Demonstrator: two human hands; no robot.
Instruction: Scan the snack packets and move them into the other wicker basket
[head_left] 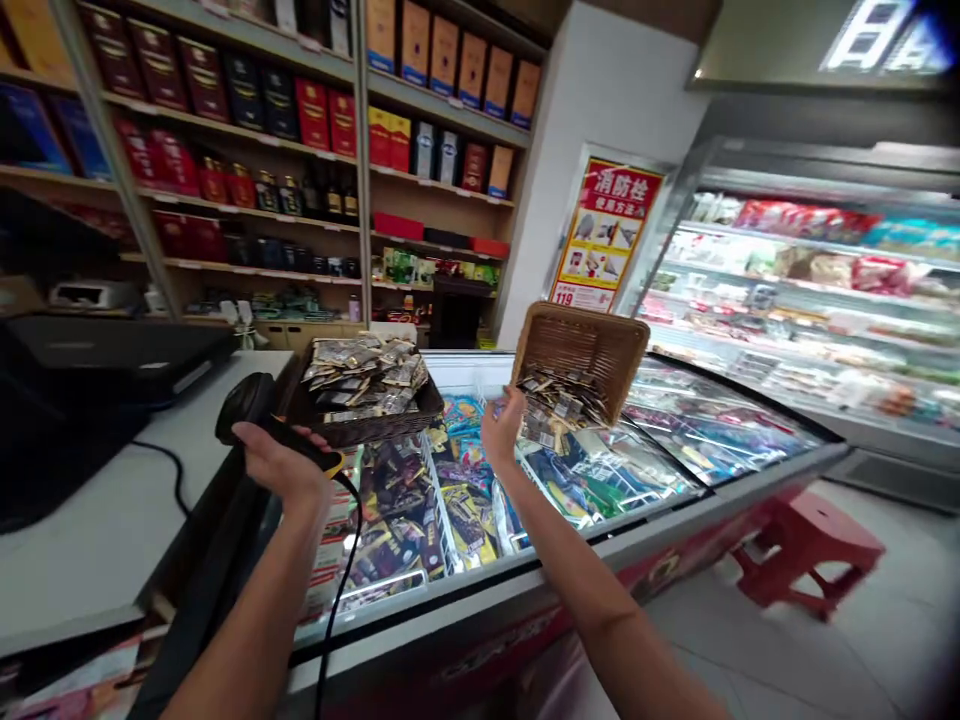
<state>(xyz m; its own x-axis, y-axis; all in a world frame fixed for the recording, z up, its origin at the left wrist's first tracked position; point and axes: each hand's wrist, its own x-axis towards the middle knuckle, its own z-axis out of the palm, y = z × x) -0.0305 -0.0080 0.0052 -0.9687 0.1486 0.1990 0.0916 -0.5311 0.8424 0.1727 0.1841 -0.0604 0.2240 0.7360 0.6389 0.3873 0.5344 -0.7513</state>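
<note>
My left hand [289, 460] is closed around a black barcode scanner [281, 425] with a yellow trim at its end and a black cable hanging down. Just behind it, a dark woven basket [360, 430] is heaped with small gold-and-black packets [367, 370]. My right hand [501, 425], its fingers curled, is at the left edge of a tan wicker basket [630, 345]. That basket appears tilted towards me, with more small packets [562, 400] at its lower side. Whatever the right fingers grip is hidden.
Below both hands stands a chest freezer [480, 595] filled with packaged ice creams, with sliding glass lids. A white counter [82, 560] with a black device [112, 360] is at left. A red stool [814, 545] stands at right. Shelves [247, 130] of boxed bottles line the back.
</note>
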